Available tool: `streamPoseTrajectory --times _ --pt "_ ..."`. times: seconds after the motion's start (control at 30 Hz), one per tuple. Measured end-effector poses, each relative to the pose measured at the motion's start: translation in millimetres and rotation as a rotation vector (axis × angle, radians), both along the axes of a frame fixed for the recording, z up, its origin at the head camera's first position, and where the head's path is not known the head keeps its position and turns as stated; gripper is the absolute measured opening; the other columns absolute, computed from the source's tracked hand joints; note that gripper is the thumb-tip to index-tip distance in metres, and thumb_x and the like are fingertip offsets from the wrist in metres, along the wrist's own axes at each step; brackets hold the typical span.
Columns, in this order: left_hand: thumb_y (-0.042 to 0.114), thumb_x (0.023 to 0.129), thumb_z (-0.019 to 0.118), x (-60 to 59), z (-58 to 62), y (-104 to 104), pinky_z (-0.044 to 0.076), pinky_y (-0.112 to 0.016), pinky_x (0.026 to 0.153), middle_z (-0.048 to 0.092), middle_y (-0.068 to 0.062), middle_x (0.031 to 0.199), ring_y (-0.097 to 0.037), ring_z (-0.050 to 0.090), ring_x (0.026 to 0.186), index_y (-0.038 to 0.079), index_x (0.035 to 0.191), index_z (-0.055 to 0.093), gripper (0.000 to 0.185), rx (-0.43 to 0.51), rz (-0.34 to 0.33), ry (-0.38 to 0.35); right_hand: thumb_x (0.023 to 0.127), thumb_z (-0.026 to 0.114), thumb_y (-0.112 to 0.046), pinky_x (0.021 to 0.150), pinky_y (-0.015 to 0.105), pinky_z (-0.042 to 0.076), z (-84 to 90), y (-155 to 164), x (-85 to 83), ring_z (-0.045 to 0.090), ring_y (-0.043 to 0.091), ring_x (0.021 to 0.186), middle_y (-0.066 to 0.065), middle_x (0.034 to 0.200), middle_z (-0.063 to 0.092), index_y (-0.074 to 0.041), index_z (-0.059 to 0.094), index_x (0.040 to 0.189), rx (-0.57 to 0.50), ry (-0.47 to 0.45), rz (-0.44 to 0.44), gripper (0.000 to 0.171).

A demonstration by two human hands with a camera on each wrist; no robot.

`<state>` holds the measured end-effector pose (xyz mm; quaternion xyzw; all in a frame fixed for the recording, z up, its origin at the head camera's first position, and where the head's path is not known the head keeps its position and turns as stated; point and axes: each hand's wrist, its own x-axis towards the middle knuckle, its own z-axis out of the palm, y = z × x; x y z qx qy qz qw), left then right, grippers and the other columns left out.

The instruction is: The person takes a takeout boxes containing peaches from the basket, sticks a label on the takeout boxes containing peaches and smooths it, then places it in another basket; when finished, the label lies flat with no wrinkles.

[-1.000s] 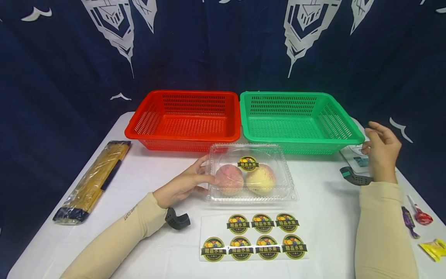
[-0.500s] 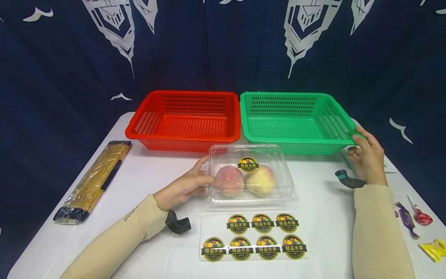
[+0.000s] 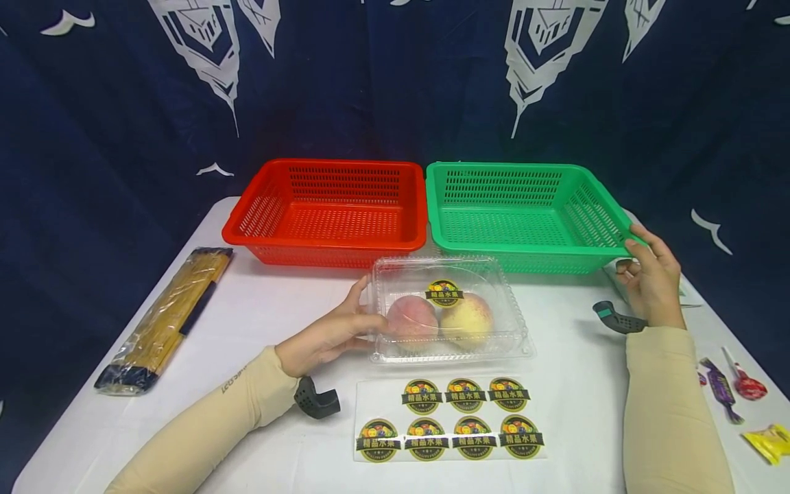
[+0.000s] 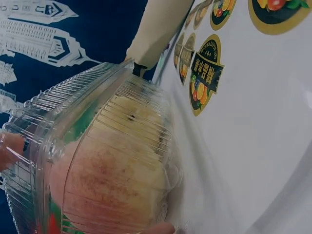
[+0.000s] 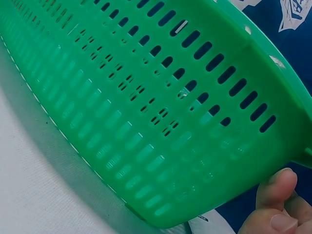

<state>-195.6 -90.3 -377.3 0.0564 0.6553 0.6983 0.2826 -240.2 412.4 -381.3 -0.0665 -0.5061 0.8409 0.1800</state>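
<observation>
Left hand (image 3: pixel 324 336) clamped on the left end of the clear clamshell of peaches (image 3: pixel 449 312), centre of the worktop (image 3: pixel 290 439). Green basket (image 3: pixel 524 214) lies at 1 o'clock from the clamshell; right hand (image 3: pixel 651 281) pinches its near right corner rim.

Bright, even light falls from above across the head view. The white table (image 3: pixel 574 384) is well lit, and shadows under the red basket (image 3: pixel 327 241) and green basket (image 3: pixel 531 243) are soft and short. The clear plastic box (image 3: pixel 449 309) shows small white glints on its lid. The dark backdrop stays dim. Straight lines bow slightly toward the edges of this wide view, and focus is sharp throughout. The left wrist view is very close: the box (image 4: pixel 97 161) looks soft and blurred, with streaky reflections on its ridges. The right wrist view is bright, with the green basket wall (image 5: pixel 146 112) fairly crisp and a blurred fingertip (image 5: pixel 275 187) at the corner.
</observation>
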Motion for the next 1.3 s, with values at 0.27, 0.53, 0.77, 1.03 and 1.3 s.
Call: streamPoseTrajectory --times 0.27,0.53,0.77,1.03,1.3 --pt "0.007 0.082 0.067 4.0 1.3 3.3 0.043 -0.071 0.113 0.038 -0.040 0.151 -0.039 0.061 0.122 0.020 0.172 -0.013 0.121 -0.013 0.000 0.037 0.105 0.066 -0.001 0.053 0.022 0.045 -0.6 0.5 -0.4 0.056 0.013 0.067 0.002 0.111 0.065 -0.015 0.070 0.133 -0.016 0.006 -0.001 0.031" --pt "0.007 0.084 0.067 8.8 5.0 4.3 0.041 -0.071 0.115 0.042 -0.039 0.149 -0.036 0.062 0.121 0.026 0.171 -0.019 0.123 -0.015 -0.013 0.059 0.105 0.069 -0.003 0.053 0.022 0.046 -0.6 1.2 0.0 0.058 0.013 0.067 0.002 0.112 0.065 -0.016 0.068 0.135 -0.007 -0.007 -0.008 0.033" --pt "0.010 0.084 0.068 10.7 4.2 5.4 0.042 -0.073 0.113 0.051 -0.032 0.139 -0.030 0.063 0.114 0.032 0.173 -0.009 0.120 -0.029 -0.062 0.094 0.104 0.070 -0.003 0.053 0.021 0.047 -1.4 0.5 -1.0 0.059 0.013 0.069 0.003 0.113 0.063 -0.015 0.068 0.136 -0.003 0.000 -0.013 0.034" --pt "0.012 0.084 0.067 12.7 4.8 6.5 0.039 -0.079 0.111 0.057 -0.024 0.128 -0.028 0.062 0.113 0.036 0.173 0.000 0.114 -0.034 -0.083 0.114 0.104 0.070 -0.003 0.053 0.021 0.048 -2.9 -0.5 -2.0 0.059 0.012 0.069 0.003 0.113 0.061 -0.015 0.067 0.135 0.002 0.011 -0.013 0.033" --pt "0.014 0.085 0.065 18.1 16.0 7.6 0.050 -0.068 0.105 0.059 -0.015 0.111 -0.024 0.062 0.104 0.034 0.174 0.000 0.112 0.008 -0.091 0.116 0.105 0.070 -0.005 0.053 0.020 0.047 -3.1 -1.0 -1.5 0.058 0.012 0.071 0.002 0.117 0.058 -0.015 0.065 0.138 0.015 0.003 -0.019 0.035"
